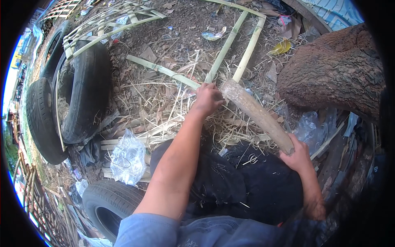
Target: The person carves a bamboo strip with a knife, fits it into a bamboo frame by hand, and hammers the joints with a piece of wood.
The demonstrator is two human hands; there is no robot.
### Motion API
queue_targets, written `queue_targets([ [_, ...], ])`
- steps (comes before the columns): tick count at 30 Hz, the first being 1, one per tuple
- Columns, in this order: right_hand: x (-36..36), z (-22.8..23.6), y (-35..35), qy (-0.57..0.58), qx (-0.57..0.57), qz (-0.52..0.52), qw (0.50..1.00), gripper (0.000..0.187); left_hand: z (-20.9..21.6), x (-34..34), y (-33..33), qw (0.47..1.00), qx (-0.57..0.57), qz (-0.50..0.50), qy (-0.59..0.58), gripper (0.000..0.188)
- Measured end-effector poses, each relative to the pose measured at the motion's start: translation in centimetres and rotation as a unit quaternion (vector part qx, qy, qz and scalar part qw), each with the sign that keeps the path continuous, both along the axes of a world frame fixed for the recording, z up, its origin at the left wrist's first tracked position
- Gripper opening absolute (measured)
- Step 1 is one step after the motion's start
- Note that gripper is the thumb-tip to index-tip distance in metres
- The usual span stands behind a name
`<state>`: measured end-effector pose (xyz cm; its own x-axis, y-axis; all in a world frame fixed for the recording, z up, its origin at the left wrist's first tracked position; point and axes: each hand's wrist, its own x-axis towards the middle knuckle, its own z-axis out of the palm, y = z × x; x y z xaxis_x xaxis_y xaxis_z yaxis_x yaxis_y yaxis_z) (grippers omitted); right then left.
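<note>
My left hand (210, 99) is closed at the near corner of a light frame of split bamboo strips, where a slanting strip (164, 71) from the left meets a long strip (227, 47) running away from me. Beside that one lies a second long strip (249, 50), and a thinner strip (238, 6) crosses their far ends. In my right hand (298, 154) is the near end of a thick wooden club (259, 115). Its blunt far end is raised just right of my left hand and hides part of the strips. My left fingertips are partly hidden.
At left lean several old tyres (88, 90), with a woven bamboo lattice (111, 29) on top. Another tyre (113, 201) lies near my left side. A thick tree trunk (333, 70) stands at right. Bamboo shavings (152, 111), leaves and a clear plastic bag (128, 158) litter the soil.
</note>
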<state>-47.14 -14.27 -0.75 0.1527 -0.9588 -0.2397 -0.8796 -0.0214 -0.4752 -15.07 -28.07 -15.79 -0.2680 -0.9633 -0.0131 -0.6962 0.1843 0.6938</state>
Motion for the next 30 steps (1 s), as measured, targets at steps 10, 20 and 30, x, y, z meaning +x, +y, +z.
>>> queue_targets([
  [10, 0.3, 0.0, -0.2, 0.062, 0.020, 0.022, 0.998, 0.052, -1.0, 0.0, -0.1, 0.999, -0.019, 0.009, -0.035, 0.020],
  [20, 0.5, -0.1, -0.2, 0.032, 0.025, -0.021, 0.999, 0.049, -0.5, 0.1, 0.1, 1.000, 0.006, -0.010, 0.001, 0.023],
  [30, 0.9, 1.2, -1.1, 0.072, 0.039, -0.014, 0.997, 0.050, -0.5, 0.1, 0.2, 1.000, -0.004, 0.011, 0.001, 0.018],
])
